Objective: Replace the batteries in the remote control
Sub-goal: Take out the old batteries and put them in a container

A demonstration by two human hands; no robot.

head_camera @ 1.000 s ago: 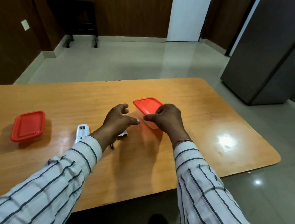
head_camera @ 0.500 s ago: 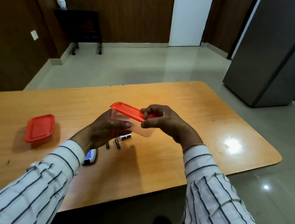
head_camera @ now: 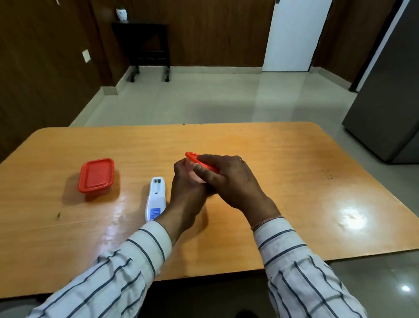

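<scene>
Well to the left of the two-handed grip, a second small container point(head_camera: 96, 176) with a red lid sits closed on the wooden table point(head_camera: 290, 165), untouched. Closer in, just left of the left wrist, the white remote control point(head_camera: 156, 199) lies face down on the table with its long axis running away from the person. Its battery bay at the far end is uncovered, and a blue label shows near the nearer end, where the left forearm partly overlaps it.

The left hand point(head_camera: 187, 189) is raised above the table, fingers curled around the clear body of a small container point(head_camera: 194, 175), gripping it from the left and beneath. Most of that body is hidden behind the fingers.

The red lid point(head_camera: 198, 160) rests tilted on top of the container, its left end showing clear of the hands. The right hand point(head_camera: 229, 180) comes in from the right and clamps over the lid, fingers laid across its top and the thumb pressed against its near edge. Whether the lid is still seated on the rim or partly lifted cannot be told.

Both wrists emerge from white sleeves with dark stripes. Batteries are not visible; the hands hide the table beneath the grip.
</scene>
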